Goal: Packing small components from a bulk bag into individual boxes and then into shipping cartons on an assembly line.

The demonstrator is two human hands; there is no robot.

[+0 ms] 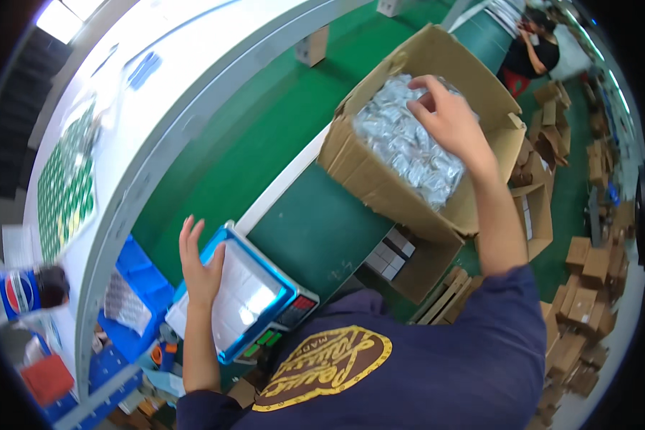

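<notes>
Zero items show in either grip, digits parted: right hand (448,122) above clear packets (407,147) at two o'clock, inside a carton (362,172) apparently open-topped for access; left hand (203,271) at the scale (244,304) toward seven o'clock, seemingly placed for easy reach.

Counted: one left hand (202,278) and one right hand (453,123). Near left hand, one scale (244,301); further to its left, one bottle (32,290). Under right hand, one open cardboard box (369,175), with packets (401,136) too many for exact counting; far beyond, one other person (536,54).
</notes>
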